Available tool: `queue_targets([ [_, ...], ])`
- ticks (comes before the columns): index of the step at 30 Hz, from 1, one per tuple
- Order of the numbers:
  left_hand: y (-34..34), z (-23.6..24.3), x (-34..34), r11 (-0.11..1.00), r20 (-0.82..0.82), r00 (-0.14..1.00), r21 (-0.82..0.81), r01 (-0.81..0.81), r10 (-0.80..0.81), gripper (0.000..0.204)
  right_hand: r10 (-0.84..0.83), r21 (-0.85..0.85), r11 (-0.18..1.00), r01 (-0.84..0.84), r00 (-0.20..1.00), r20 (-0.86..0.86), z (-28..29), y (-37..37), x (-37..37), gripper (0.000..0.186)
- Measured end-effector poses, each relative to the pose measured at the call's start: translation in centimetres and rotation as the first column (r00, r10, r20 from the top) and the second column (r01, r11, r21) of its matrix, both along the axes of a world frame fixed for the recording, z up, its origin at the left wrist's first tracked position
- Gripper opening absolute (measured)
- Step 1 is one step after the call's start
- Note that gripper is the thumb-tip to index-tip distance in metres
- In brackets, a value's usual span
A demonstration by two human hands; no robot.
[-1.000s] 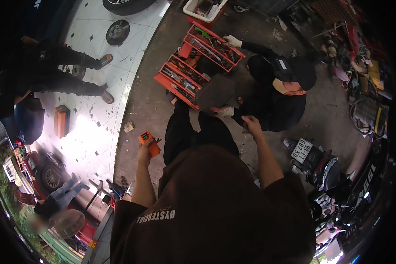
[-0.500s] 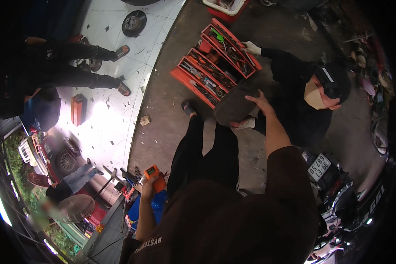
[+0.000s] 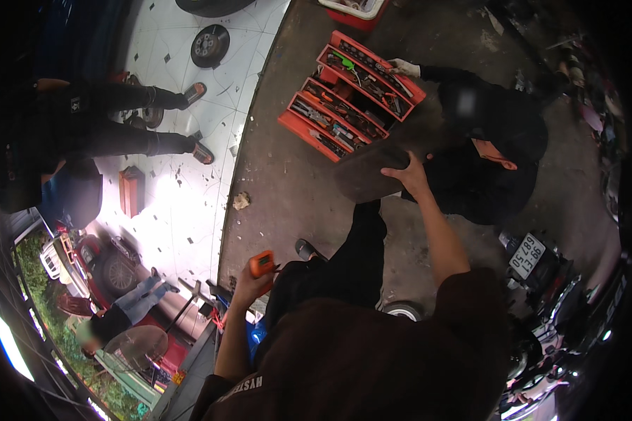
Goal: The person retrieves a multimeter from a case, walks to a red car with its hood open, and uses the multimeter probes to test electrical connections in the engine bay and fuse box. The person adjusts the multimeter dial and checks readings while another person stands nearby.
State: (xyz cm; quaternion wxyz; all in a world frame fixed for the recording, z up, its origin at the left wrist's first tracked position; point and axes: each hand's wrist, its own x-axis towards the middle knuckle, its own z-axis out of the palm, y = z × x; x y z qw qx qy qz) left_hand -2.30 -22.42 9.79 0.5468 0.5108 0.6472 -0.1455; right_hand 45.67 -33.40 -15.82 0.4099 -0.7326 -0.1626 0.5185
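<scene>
My left hand [image 3: 252, 284] is wrapped round a small orange device or case [image 3: 262, 262], low in front of me. My right hand [image 3: 409, 175] grips a dark, flat, rounded-cornered object [image 3: 361, 172] at its right part, thumb and fingers on it. Just beyond lies an open red cantilever toolbox [image 3: 292, 121] with trays of pliers, screwdrivers, sockets and a green tool. A crouching co-worker [image 3: 495, 147] in dark clothing is right of it, a gloved hand [image 3: 404, 67] at its far tray; their other hand is mostly hidden by the dark object.
A white tiled floor [image 3: 182, 126] on the left holds a wheel drum [image 3: 210, 46] and a standing person [image 3: 98, 133]. A red-and-white container [image 3: 351, 14] is at top. Motorbikes [image 3: 527, 274] crowd the right; a fan [image 3: 135, 346] and another person [image 3: 126, 305] are lower left.
My right hand has reached forward and taken hold of the dark object beside the co-worker's glove. My left hand, still holding the orange item, is lower than a second ago. My feet have stepped.
</scene>
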Motion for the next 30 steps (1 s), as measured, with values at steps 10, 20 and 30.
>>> queue_targets([
  [10, -6.4, 8.8, 13.4, -0.014, 0.627, -0.231, 0.332, 0.943, -0.744, 0.050, -0.282, 0.226, 0.846, 0.483, 0.764, -0.580, 16.8, 8.9, -18.1, 0.061],
  [20, 0.5, 17.9, -9.4, 0.379, 0.865, 0.034, 0.184, 0.907, -0.501, 0.055, -0.476, -0.063, 0.704, 0.708, 0.403, -0.782, 25.3, 9.4, -50.5, 0.062],
  [30, 9.1, 22.7, -23.4, 0.859, 0.622, 0.740, 0.497, -0.121, -0.255, 0.028, -0.220, 0.288, 0.830, 0.478, 0.755, -0.618, 32.8, 6.9, -50.6, 0.062],
])
